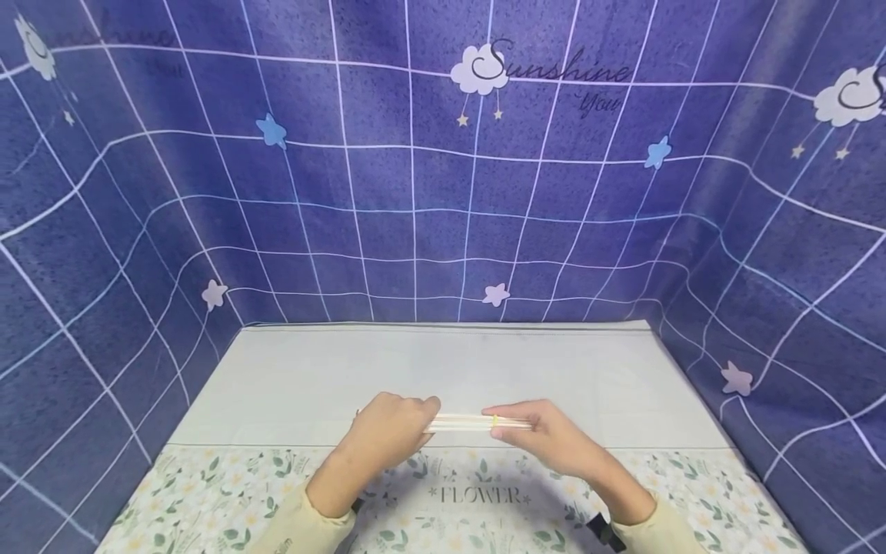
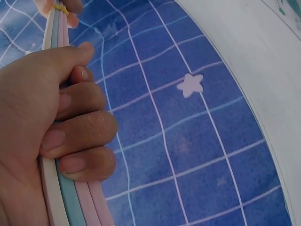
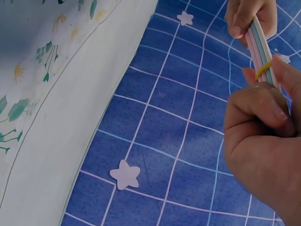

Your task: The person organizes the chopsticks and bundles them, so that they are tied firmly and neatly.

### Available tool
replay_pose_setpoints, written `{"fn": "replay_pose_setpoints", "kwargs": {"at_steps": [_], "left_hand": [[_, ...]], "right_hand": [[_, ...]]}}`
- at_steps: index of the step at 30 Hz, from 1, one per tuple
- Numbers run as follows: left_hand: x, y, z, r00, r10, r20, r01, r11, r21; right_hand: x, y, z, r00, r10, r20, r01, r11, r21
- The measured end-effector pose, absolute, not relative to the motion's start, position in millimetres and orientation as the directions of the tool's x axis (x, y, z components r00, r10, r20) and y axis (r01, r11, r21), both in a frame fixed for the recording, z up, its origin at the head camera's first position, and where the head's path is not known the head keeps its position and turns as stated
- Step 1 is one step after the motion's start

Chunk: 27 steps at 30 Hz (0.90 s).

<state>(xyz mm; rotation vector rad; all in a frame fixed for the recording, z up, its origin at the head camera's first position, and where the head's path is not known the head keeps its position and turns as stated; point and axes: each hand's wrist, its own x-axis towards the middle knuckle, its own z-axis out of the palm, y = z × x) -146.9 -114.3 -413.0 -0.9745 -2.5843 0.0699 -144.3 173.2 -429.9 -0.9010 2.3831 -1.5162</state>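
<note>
A bundle of slim pastel sticks (image 1: 460,422), white, teal and pink, lies level across the middle between the hands. Their exact kind is not clear. My left hand (image 1: 391,431) grips the bundle, its fingers curled round the sticks (image 2: 73,207) in the left wrist view. A yellow elastic band (image 1: 494,421) circles them towards the right end. There my right hand (image 1: 554,438) holds the bundle between thumb and fingers, close by the band (image 3: 264,70). The right hand hides the sticks' right tips, and the left hand covers much of the other half.
Below the hands is a table with a white cover (image 1: 311,369) and a flower-printed front strip (image 1: 477,523) marked FLOWER. Blue-purple gridded cloth (image 1: 415,192) with stars and clouds walls in the back and both sides.
</note>
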Motion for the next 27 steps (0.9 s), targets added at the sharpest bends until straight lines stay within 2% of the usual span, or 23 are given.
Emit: {"fn": "replay_pose_setpoints", "kwargs": {"at_steps": [7,13,22,27], "left_hand": [[-145,-108,-419,-0.684,0.664,0.302,0.638,0.746,-0.192],[-148,-107,-425,-0.68,0.663,0.312,0.647,0.743,-0.17],[-148,-107,-424,-0.714,0.646,0.27,0.65,0.755,-0.085],[-149,-107,-420,-0.727,0.635,0.261,0.638,0.765,-0.085]], "right_hand": [[-144,172,-428,-0.769,-0.632,0.097,-0.47,0.456,-0.755],[-144,175,-427,-0.769,-0.63,0.105,-0.543,0.558,-0.627],[-141,181,-427,-0.833,-0.494,0.25,-0.506,0.497,-0.705],[-143,182,-426,-0.822,-0.499,0.273,-0.529,0.492,-0.692]]}}
